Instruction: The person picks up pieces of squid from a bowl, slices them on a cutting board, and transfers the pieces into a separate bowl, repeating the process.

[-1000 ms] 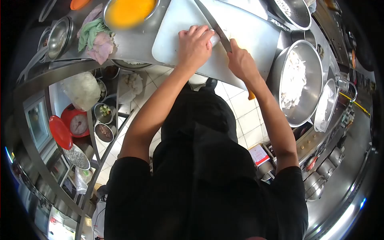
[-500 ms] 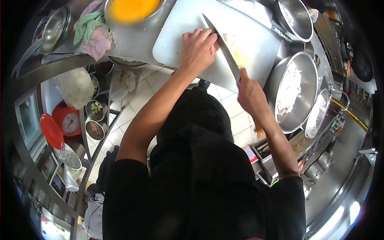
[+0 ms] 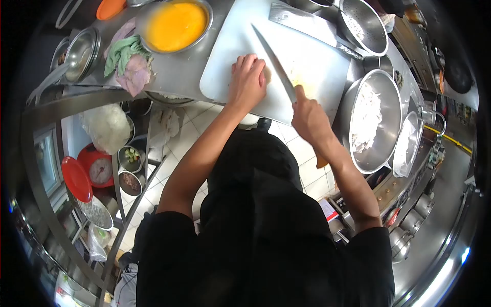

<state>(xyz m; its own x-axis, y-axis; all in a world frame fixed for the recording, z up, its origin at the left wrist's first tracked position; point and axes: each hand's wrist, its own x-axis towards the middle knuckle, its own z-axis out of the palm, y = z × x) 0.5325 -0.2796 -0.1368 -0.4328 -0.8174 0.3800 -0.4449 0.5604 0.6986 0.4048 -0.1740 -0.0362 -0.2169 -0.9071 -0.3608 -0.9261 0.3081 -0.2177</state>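
My right hand grips a long kitchen knife by its handle; the blade slants up and left across the white cutting board. On the board's left half, my left hand is closed with curled fingers. A pale piece seems to show beside its fingertips, but what it holds is mostly hidden. Small pale-yellow cut bits lie on the board just right of the blade. The blade stands a little apart from the left fingers.
Right of the board stands a large steel bowl of white strips, with a colander behind it. A bowl of orange-yellow liquid and crumpled cloths sit left. A second blade lies at the board's back edge.
The knife and right hand have shifted slightly left. My left hand has drawn back from the blade, down and left on the board. The whole view has tilted a little.
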